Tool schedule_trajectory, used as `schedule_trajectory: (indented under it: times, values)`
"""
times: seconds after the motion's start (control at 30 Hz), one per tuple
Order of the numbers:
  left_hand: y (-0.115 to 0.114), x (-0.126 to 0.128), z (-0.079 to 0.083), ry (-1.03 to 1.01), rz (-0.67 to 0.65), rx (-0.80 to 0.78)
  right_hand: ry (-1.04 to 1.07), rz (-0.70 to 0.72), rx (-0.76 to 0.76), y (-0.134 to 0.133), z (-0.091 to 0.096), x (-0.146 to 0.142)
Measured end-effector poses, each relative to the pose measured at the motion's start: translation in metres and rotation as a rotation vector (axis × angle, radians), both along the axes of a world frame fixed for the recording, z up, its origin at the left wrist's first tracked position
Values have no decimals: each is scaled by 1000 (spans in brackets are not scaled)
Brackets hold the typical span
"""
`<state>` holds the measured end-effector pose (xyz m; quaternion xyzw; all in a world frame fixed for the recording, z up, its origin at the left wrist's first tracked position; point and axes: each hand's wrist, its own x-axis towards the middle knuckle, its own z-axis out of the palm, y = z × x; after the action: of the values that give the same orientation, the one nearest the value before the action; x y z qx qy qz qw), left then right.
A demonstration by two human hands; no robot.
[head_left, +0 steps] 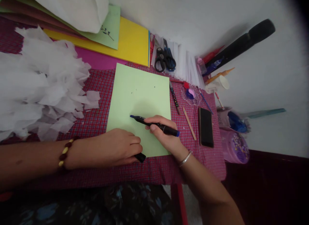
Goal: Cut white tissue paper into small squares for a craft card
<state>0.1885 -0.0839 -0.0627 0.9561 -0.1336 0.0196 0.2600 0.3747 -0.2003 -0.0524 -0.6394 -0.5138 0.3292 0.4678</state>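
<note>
A sheet of light green paper (142, 86) lies on the checked tablecloth in front of me, with a few tiny dark specks on its upper half. My right hand (164, 130) grips a black marker (160, 125) with a blue end; its uncapped blue tip points left over the paper. I cannot tell whether the tip touches the sheet. My left hand (123, 146) rests on the paper's lower left part, its fingers closed around a black marker cap (140, 157) that sticks out to the right.
Crumpled white tissue pieces (48, 86) are heaped at left. Coloured paper sheets (135, 41) lie behind. Black-handled scissors (164, 59) rest on white strips. To the right are a patterned pen (174, 97), a wooden stick (189, 123), a paint dish (190, 93) and a phone (206, 126).
</note>
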Motion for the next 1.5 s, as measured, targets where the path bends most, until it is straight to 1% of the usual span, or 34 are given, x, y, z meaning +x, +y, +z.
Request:
schedule_trajectory:
  times: [0.1,0.17,0.2,0.33,0.4,0.5,0.6,0.77,0.93,1.03,1.13,1.5]
  values:
    - [0,0,3,2,1,1,4,3,7,-1,0,0]
    - [0,0,4,13,-3,6,10,-38,30,-1,-1,4]
    - [0,0,4,17,-6,5,10,-90,47,-2,-3,8]
    - [1,1,1,-8,-4,-18,45,-390,97,-3,-12,34]
    - [1,1,-1,-21,-8,-19,96,-460,107,-3,-16,46]
    - [2,0,-1,-5,-30,-14,143,-469,119,-3,-19,55]
    - [3,0,1,5,-39,-1,155,-457,119,-2,-19,57]
    - [3,0,4,-4,-46,11,168,-447,140,-3,-16,57]
    - [4,0,4,17,-45,14,131,-430,100,-3,-14,52]
    - [4,0,5,36,-42,9,127,-437,105,-2,-14,50]
    - [3,0,5,59,-32,8,143,-450,117,2,-12,47]
    - [3,0,4,107,-38,-39,67,-525,117,25,-8,47]
